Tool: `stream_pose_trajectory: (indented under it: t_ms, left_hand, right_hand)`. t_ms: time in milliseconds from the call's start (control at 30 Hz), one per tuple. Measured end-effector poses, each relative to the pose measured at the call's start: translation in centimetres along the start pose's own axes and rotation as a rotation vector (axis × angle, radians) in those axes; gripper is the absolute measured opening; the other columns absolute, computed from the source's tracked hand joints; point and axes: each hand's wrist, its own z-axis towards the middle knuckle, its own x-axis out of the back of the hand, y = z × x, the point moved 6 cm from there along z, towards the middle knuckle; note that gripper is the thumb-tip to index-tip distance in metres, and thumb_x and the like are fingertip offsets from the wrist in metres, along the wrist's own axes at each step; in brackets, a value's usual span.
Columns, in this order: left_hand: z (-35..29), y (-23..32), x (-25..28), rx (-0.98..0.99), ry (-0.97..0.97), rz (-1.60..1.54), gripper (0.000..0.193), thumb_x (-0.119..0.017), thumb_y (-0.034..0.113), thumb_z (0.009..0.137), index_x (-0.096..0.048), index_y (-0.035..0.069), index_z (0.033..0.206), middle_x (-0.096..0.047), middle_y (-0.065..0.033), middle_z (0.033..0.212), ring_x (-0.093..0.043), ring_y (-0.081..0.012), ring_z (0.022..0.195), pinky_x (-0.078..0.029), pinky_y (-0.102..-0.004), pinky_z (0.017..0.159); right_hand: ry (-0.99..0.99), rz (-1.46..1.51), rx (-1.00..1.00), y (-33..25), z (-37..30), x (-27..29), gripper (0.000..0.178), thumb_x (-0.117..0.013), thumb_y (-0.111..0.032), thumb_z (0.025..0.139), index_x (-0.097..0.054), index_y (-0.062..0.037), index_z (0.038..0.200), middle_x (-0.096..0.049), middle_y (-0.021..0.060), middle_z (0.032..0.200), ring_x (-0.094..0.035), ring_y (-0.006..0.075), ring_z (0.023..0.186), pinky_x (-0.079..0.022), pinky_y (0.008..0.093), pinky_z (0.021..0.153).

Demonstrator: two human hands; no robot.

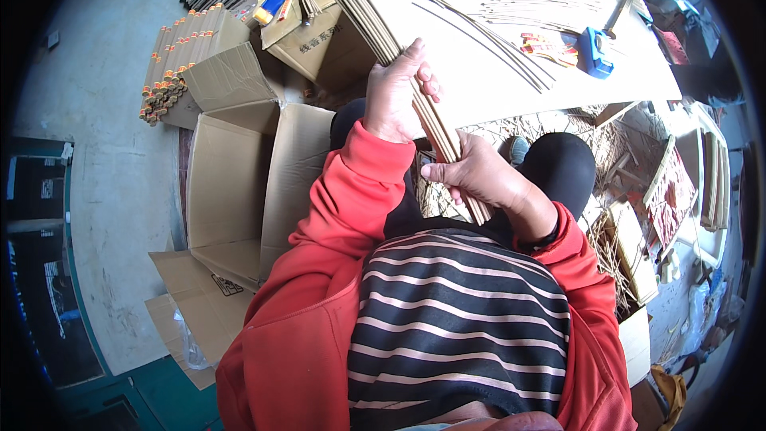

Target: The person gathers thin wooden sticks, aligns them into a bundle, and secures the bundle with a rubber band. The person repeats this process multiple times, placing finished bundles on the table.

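Observation:
A bundle of long, thin brown incense sticks (437, 126) slants across my lap from upper left to lower right. My left hand (396, 96) is closed around its upper part, thumb along the top. Lower down, my right hand (483, 172) grips the same bundle near its lower end, with the thumb across the sticks. The upper ends reach over the near left edge of the white table (511, 104). Loose incense sticks (499, 44) lie on the tabletop beyond my hands.
An open cardboard box (231, 183) stands to my left, with banded bundles (179, 60) stacked behind it. A blue tape dispenser (595, 53) and red-yellow labels (549, 48) are on the table. Broken sticks (610, 251) fill a box at my right.

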Motion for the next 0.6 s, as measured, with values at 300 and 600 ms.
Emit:
stream_pose_trajectory:
  t_ms: [300, 600]
  left_hand:
    - [0.0, -0.2, -0.7, 0.101, -0.19, -0.099, 0.02, -0.057, 0.023, 0.085, -0.047, 0.012, 0.072, -0.041, 0.0039, 0.058, -0.041, -0.0084, 0.05, -0.036, -0.0235, 0.047]
    - [-0.7, 0.6, -0.6, -0.034, 0.088, 0.098, 0.022, -0.056, 0.019, 0.085, -0.043, 0.012, 0.068, -0.04, 0.004, 0.057, -0.04, -0.0083, 0.048, -0.035, -0.0229, 0.045]
  right_hand:
    - [-0.081, 0.22, -0.093, 1.1, 0.2, -0.4, 0.017, -0.064, -0.007, 0.079, -0.049, -0.0013, 0.084, -0.05, 0.0024, 0.053, -0.045, 0.0076, 0.037, -0.037, 0.0214, 0.034]
    - [0.117, -0.111, -0.01, 0.8, 0.5, 0.4, 0.022, -0.065, -0.011, 0.079, -0.049, 0.0008, 0.088, -0.052, 0.0036, 0.057, -0.05, 0.0095, 0.044, -0.041, 0.0226, 0.039]
